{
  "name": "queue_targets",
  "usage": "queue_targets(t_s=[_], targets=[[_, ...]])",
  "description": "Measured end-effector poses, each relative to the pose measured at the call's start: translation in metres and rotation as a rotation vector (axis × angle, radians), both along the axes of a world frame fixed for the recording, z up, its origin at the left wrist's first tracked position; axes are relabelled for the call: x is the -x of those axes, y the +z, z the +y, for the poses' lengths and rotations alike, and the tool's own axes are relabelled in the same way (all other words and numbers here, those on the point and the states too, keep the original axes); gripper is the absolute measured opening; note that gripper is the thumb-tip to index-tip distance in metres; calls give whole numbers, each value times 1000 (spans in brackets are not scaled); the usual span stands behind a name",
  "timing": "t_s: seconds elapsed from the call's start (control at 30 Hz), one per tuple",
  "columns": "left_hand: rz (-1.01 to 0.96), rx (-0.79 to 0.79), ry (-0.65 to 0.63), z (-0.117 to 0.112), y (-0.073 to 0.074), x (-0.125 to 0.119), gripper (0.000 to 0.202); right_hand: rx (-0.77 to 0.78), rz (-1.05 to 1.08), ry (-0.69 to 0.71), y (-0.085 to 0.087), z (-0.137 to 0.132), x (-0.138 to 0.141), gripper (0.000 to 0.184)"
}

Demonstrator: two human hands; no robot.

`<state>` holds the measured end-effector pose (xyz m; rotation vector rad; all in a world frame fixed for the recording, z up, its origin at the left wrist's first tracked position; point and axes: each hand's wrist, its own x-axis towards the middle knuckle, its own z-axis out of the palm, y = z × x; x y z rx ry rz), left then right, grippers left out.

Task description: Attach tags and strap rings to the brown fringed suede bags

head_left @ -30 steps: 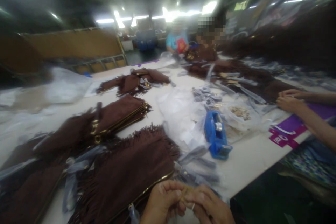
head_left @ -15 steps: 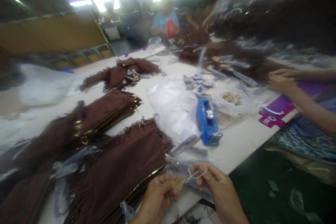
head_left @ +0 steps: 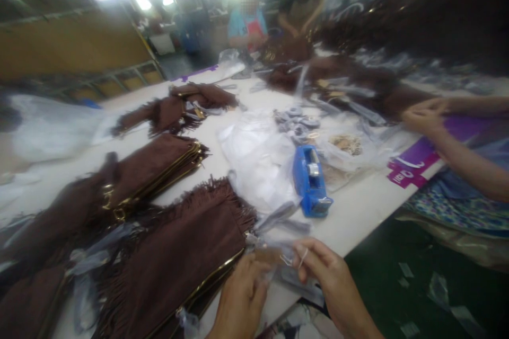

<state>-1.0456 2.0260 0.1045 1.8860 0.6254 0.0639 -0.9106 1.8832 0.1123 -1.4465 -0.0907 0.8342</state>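
Observation:
A small brown hang tag (head_left: 269, 256) is pinched by my left hand (head_left: 243, 292) at the near edge of the table. The fingers of my right hand (head_left: 326, 271) close on a thin white string (head_left: 303, 257), which runs toward the tag. Just left of my hands lies a dark brown fringed bag (head_left: 186, 246) with a gold zipper. Clear plastic wrap, blurred, sits around and under the tag, partly covered by my fingers.
A blue tape dispenser (head_left: 312, 183) stands beyond my hands, beside white plastic sheets (head_left: 260, 161). More brown bags (head_left: 155, 169) lie at left. Strings fill a plastic bag (head_left: 345, 144). At right is a co-worker's hand (head_left: 425, 116); other people stand at the far end.
My left hand has turned so its back faces up, and the tag now lies flatter. The string loop is drawn in closer to my right fingers. The view has shifted slightly.

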Motion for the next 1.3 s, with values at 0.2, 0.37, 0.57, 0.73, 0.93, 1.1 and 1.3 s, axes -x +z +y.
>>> queue_targets(t_s=[0.2, 0.37, 0.57, 0.73, 0.93, 1.1, 1.3], targets=[[-110, -142, -125, -7, 18, -11, 55, -38, 12, 183, 14, 13, 2, 37], [-81, 317, -127, -9, 16, -27, 19, -33, 5, 247, 18, 22, -1, 34], [71, 879, 152, -2, 13, -23, 36, 25, -79, 41, -3, 16, -10, 41], [1, 974, 287, 2, 24, -18, 46, 101, -264, 220, -4, -4, 7, 39], [10, 950, 313, 2, 16, -22, 48, 198, -325, 298, 3, 0, 34, 37], [-6, 811, 277, 3, 10, -19, 46, 191, -387, 314, 0, 7, 34, 35], [-8, 758, 235, 1, 5, -12, 44, 289, -486, 348, 3, -2, 23, 36]])
